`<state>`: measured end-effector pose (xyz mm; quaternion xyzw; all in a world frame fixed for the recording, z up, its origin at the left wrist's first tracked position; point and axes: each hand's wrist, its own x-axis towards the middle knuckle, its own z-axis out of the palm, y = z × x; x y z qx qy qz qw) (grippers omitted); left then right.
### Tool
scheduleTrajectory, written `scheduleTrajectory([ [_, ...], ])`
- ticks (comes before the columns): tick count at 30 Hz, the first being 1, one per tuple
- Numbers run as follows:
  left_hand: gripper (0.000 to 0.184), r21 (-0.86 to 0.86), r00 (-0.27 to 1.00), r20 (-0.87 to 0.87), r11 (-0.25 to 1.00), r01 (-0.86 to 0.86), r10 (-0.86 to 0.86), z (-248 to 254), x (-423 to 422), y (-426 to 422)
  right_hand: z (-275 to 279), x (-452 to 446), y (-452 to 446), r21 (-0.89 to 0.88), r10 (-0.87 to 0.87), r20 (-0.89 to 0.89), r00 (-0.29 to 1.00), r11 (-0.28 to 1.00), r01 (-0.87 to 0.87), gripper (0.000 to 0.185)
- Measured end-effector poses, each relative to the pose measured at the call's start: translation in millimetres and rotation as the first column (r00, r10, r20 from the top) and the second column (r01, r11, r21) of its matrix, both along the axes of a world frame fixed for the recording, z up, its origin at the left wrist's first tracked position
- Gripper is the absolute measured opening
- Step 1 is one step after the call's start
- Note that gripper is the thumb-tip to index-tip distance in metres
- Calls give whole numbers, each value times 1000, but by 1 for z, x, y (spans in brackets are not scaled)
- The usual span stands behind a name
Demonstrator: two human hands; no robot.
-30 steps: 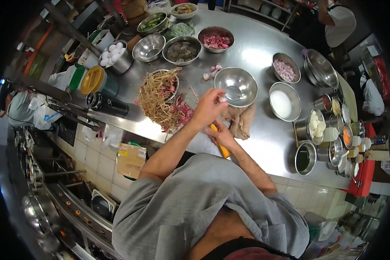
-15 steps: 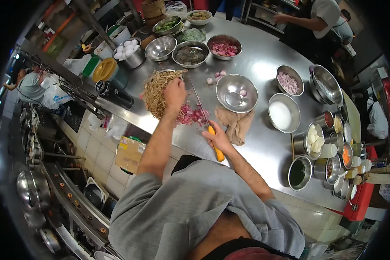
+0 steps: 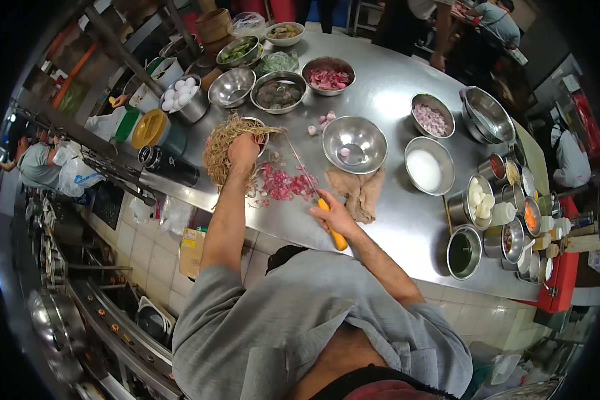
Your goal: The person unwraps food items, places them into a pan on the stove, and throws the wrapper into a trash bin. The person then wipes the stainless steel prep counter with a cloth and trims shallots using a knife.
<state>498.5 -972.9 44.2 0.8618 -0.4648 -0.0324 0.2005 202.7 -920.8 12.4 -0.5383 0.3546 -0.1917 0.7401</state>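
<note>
My left hand (image 3: 245,152) reaches into a heap of dry, brown, stringy stalks (image 3: 221,155); its fingers are hidden there. A metal bowl rim (image 3: 263,141) shows beside the heap. My right hand (image 3: 335,217) is closed around the yellow handle of a knife (image 3: 303,164). Its long thin blade points away from me, over the table. Pink-purple peelings or shallot pieces (image 3: 283,183) lie scattered left of the blade. To the right is a metal bowl (image 3: 355,145) with one small shallot (image 3: 345,153) inside. Several more shallots (image 3: 322,123) sit behind it.
A brown cloth (image 3: 355,193) lies by the bowl. Behind stand bowls of red pieces (image 3: 329,79) and dark liquid (image 3: 278,95), and a pot of eggs (image 3: 182,93). Chopped shallots (image 3: 430,120), white powder (image 3: 425,169) and a green-liquid pot (image 3: 461,255) are rightward. A black bottle (image 3: 160,165) stands left.
My left hand has moved from the top of the stalk heap into it, beside the bowl rim. My right hand keeps the knife in nearly the same place. The camera view has shifted slightly.
</note>
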Motion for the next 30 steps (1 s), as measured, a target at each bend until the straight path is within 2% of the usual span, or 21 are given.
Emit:
scheduleTrajectory([
  [1,24,-3,1000,0,1000,11,-11,8,-1,5,3,0,1,10,2,-5,1000,1000,-2,63],
  [3,24,-129,925,-365,990,62,-105,22,3,16,5,1,2,23,-5,-11,1000,1000,5,63],
  [4,24,-124,924,-367,990,68,-110,19,9,16,5,2,3,18,-23,-25,999,1000,24,63],
  [5,22,-225,805,-572,974,30,-157,13,15,17,4,3,5,16,-40,-40,998,999,41,63],
  [7,18,-374,443,-849,920,-116,-289,12,28,20,8,5,9,9,-48,-46,998,999,49,65],
  [8,13,-398,379,-861,913,-86,-339,13,30,23,10,7,14,-20,-92,-33,995,996,92,66],
  [9,13,-390,377,-863,918,-75,-336,11,32,26,13,9,20,-47,-139,-19,990,989,138,68],
  [11,13,-458,191,-882,881,-120,-432,5,37,27,27,23,30,-44,-194,-34,980,980,192,70],
  [13,13,-436,181,-890,897,-65,-419,3,37,29,36,44,32,-249,-290,-1,957,927,281,71],
  [14,13,-443,200,-884,894,-71,-422,1,36,30,37,56,30,-195,-283,44,958,938,286,72],
  [15,13,-454,216,-876,889,-62,-432,-1,34,30,46,71,26,-248,-298,59,953,920,303,73],
  [17,11,-501,164,-858,864,-48,-488,-10,32,32,55,102,14,-306,-339,62,939,889,341,78],
  [18,11,-519,116,-851,854,-38,-512,-12,29,33,54,117,9,-490,-394,38,918,794,361,81],
  [19,12,-516,141,-848,857,4,-511,-8,27,36,52,130,3,-655,-471,15,882,662,365,86],
  [20,13,-541,24,-840,841,20,-542,-18,32,35,49,144,-1,-544,-466,81,881,720,431,90],
  [21,12,-555,26,-830,828,78,-558,-15,32,38,56,152,-4,-431,-450,-7,893,807,403,89],
  [22,11,-480,104,-870,876,42,-481,-10,27,41,58,160,-5,-459,-496,-10,868,774,436,91],
  [23,12,-501,130,-853,863,70,-506,-19,30,38,49,169,-7,-517,-535,32,844,714,473,92],
  [25,10,-548,23,-830,822,155,-557,-34,41,31,51,180,-4,-454,-582,-31,813,732,508,92],
  [26,10,-534,13,-838,825,183,-545,-23,36,35,51,183,-2,-467,-603,-29,797,713,523,93],
  [30,12,-560,-86,-819,759,332,-567,-41,44,26,42,193,-1,-489,-657,4,753,656,575,84],
])
